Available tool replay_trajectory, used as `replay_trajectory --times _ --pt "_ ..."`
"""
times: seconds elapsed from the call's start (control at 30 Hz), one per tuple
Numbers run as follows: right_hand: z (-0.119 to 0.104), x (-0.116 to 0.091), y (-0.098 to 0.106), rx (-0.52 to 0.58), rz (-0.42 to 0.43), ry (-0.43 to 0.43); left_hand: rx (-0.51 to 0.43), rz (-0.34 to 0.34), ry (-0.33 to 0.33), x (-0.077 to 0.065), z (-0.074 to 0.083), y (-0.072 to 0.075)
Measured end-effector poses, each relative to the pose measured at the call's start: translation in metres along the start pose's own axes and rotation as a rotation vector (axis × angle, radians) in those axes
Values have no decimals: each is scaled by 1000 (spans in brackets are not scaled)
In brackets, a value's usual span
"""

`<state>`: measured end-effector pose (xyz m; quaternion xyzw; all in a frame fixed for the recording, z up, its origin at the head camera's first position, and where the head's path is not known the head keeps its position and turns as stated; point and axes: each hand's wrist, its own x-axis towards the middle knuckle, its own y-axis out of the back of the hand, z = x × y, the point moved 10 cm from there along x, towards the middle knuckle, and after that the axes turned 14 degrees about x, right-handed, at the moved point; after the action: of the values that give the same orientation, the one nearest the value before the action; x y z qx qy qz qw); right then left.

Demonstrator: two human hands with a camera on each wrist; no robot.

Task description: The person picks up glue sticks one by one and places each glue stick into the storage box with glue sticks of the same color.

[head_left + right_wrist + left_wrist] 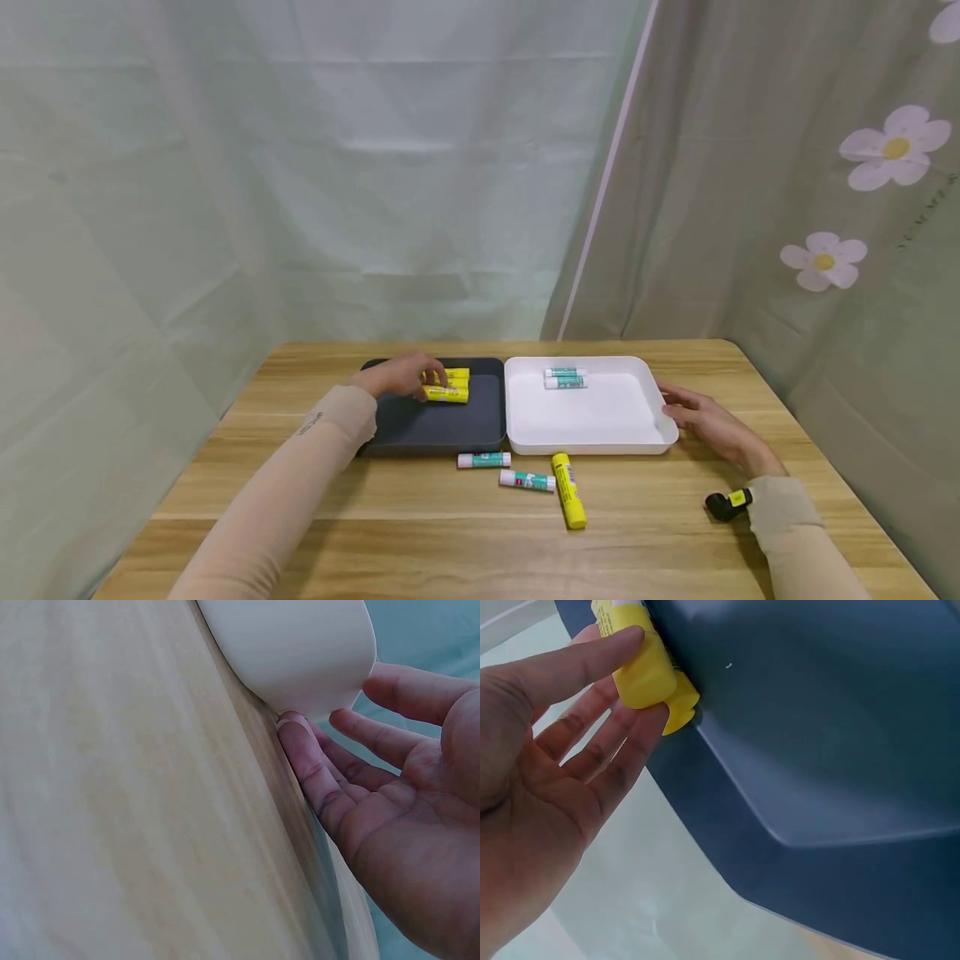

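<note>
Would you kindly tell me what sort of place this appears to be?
Probably a small curtained-off tabletop workspace: fabric curtains hang behind and beside a wooden table, which bears a dark tray and a white tray.

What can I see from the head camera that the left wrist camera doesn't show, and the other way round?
Only the head view: the white tray holding two teal-and-white tubes, two more on the table, a loose yellow tube near them, and the right grip touching the white tray.

Only the left wrist view: the left grip's palm side, and a tiny white speck in the dark tray.

Both: the left grip holding a yellow tube at the dark tray.
</note>
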<state>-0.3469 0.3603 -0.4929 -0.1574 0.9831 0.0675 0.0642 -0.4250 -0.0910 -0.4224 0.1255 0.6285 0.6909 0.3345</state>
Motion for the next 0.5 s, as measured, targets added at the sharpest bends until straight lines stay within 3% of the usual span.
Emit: replay_trajectory --times 0.5 --pt "-1 0 0 12 -2 -2 -5 31 33 -2 -3 -2"
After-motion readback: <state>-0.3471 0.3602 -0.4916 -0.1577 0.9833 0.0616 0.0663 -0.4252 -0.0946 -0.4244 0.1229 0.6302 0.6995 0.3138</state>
